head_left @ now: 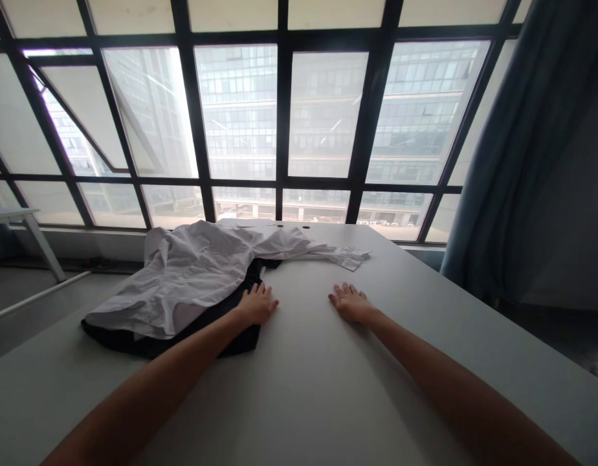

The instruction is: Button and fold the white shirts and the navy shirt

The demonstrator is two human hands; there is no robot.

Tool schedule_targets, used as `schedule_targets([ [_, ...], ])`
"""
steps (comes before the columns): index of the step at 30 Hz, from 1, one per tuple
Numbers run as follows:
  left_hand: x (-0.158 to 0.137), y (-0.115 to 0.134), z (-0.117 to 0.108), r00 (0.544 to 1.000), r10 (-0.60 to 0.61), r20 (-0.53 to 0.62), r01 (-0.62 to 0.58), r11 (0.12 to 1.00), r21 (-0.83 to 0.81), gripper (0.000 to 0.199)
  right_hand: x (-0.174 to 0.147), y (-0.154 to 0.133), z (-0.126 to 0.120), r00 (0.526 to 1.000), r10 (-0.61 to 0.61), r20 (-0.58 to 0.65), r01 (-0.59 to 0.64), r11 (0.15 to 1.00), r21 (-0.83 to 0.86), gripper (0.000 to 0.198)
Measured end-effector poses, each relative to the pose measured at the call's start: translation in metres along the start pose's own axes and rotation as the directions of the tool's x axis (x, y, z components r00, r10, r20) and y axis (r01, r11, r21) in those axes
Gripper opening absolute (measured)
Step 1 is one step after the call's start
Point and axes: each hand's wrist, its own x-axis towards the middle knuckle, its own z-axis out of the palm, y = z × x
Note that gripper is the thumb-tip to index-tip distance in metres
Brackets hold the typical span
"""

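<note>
Shirt (202, 268) partly hides dark garment (244, 340) | near shirt: left hand (257, 304), right hand (350, 303), fingers spread | rightward: table (435, 304), wide until edge

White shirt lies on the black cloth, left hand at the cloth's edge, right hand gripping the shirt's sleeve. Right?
Not the right hand: the head view shows it open, palm down at the table, apart from the sleeve. The rest holds: white shirt on the black cloth, left hand at the cloth's edge.

the tapering forearms (177, 367), left hand (257, 305) and right hand (348, 304) are bare.
</note>
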Motion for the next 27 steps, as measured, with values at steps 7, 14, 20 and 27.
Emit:
schedule_targets([
  [7,-0.022,0.062,0.012,0.985,0.173,0.005,-0.173,0.985,-0.025,0.056,-0.05,-0.02,0.009,0.951,-0.229,-0.208,0.237,0.971,0.014,0.055],
  [14,-0.027,0.049,0.007,0.978,0.207,-0.004,-0.206,0.975,-0.088,0.051,-0.059,-0.023,0.002,0.887,-0.338,-0.314,0.377,0.924,0.072,0.043],
  [20,-0.028,0.053,0.005,0.979,0.202,0.006,-0.201,0.975,-0.097,0.052,-0.057,-0.022,0.001,0.885,-0.354,-0.303,0.391,0.918,0.068,0.043],
  [27,-0.029,0.052,0.003,0.981,0.195,0.015,-0.192,0.976,-0.101,0.053,-0.056,-0.022,0.001,0.882,-0.361,-0.303,0.401,0.913,0.077,0.044],
])
